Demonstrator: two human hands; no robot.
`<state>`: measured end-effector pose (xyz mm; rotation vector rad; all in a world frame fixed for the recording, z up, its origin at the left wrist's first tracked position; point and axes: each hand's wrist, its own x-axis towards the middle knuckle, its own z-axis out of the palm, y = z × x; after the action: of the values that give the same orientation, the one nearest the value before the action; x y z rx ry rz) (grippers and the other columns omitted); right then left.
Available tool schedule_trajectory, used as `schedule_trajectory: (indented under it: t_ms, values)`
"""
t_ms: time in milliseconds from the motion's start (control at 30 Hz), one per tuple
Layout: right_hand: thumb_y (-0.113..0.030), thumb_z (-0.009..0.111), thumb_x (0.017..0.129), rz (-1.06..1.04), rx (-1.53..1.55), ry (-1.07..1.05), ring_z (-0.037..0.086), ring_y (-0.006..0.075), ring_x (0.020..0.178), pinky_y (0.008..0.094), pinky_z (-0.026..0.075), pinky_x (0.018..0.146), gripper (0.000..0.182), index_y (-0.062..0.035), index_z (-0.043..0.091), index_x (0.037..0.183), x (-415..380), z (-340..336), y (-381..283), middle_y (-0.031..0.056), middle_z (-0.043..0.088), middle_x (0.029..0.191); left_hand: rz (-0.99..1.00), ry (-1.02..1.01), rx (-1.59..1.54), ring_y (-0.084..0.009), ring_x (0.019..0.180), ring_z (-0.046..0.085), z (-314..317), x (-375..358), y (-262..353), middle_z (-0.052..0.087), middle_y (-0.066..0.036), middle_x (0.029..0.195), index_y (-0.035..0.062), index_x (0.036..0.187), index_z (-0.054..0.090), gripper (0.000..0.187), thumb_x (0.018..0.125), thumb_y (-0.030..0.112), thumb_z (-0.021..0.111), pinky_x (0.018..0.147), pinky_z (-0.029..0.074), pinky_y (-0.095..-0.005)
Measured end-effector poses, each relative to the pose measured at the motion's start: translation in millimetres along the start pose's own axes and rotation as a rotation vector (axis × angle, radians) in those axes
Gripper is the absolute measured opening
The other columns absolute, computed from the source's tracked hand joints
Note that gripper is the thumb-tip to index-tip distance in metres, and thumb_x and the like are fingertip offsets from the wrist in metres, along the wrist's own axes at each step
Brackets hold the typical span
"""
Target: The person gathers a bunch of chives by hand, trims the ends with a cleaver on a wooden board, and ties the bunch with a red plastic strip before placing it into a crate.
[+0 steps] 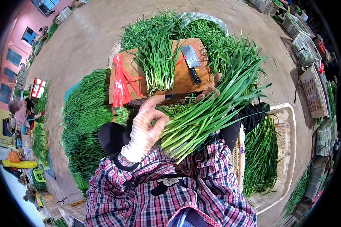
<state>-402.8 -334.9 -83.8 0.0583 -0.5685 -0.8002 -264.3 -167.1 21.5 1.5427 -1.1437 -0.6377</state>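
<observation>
A loose bunch of long green leafy stalks point(204, 121) lies across my right hand point(212, 90), whose fingers curl at the bunch's far side; most of that hand is hidden beneath the leaves. Just left of the pale stalk ends is my left hand point(149, 121), in a whitish glove, its thumb and fingers bent toward each other. Whether it pinches a thin stalk cannot be made out. Beyond both hands, a wooden board point(182, 83) carries another bunch point(157, 68), a cleaver point(191, 60) with a black handle, and red plastic ties point(121, 83) hanging over its near left edge.
Heaped greens point(87, 121) lie to the left, and more point(216, 41) surround the board's far side with clear plastic. A cream crate point(290, 151) holding greens stands at my right. Stacked crates point(312, 90) line the far right. A person point(21, 111) is at the far left.
</observation>
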Motion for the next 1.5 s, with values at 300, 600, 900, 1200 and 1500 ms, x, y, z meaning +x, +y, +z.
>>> schedule_trajectory:
  t_ms: [300,600,900,1200,1500]
  values:
    - [-0.034,0.056,0.093,0.008,-0.007,-0.008,0.053,0.0141,0.090,0.0375,0.042,0.095,0.027,-0.0153,0.050,0.112,5.2,2.7,-7.1,-0.0021,0.056,0.089,0.012,0.209,-0.024,-0.0287,0.127,0.048,-37.8,-21.2,6.7,0.053,-0.018,0.134,0.0028,0.085,0.067,0.004,0.081,0.005,0.068,0.112,0.029,-0.0461]
    - [-0.033,0.054,0.094,0.011,-0.011,-0.016,0.053,0.0137,0.089,0.0367,0.041,0.095,0.028,-0.0159,0.050,0.115,12.3,7.5,-18.4,-0.0027,0.055,0.089,-0.031,0.316,-0.017,-0.0262,0.127,0.047,-57.5,-40.6,-16.4,0.053,-0.017,0.134,0.0014,0.084,0.065,0.006,0.080,0.003,0.069,0.114,0.026,-0.0445]
    - [-0.032,0.052,0.095,0.011,0.003,-0.033,0.052,0.0132,0.087,0.0359,0.041,0.095,0.029,-0.0164,0.050,0.119,15.4,12.0,-24.8,-0.0032,0.055,0.088,-0.145,0.366,0.075,-0.0212,0.121,0.049,-74.6,-49.2,-29.9,0.055,-0.016,0.132,0.0023,0.088,0.067,0.019,0.089,0.021,0.065,0.107,0.032,-0.0355]
    - [-0.032,0.050,0.097,0.031,0.007,-0.030,0.052,0.0128,0.086,0.0351,0.041,0.096,0.030,-0.0169,0.050,0.123,18.9,20.3,-20.8,-0.0038,0.055,0.087,0.011,-0.056,0.483,-0.0349,0.117,0.052,-50.6,-44.2,-54.0,0.056,-0.019,0.127,0.0014,0.088,0.059,0.012,0.078,0.006,0.065,0.098,0.041,-0.0393]
    - [-0.031,0.048,0.098,0.024,0.015,-0.026,0.051,0.0123,0.085,0.0342,0.040,0.096,0.032,-0.0174,0.050,0.127,15.6,14.0,-22.3,-0.0043,0.054,0.087,0.032,-0.117,0.340,-0.0370,0.131,0.041,-32.6,-33.3,-20.3,0.049,-0.018,0.136,0.0032,0.084,0.057,0.014,0.078,0.011,0.067,0.108,0.032,-0.0427]
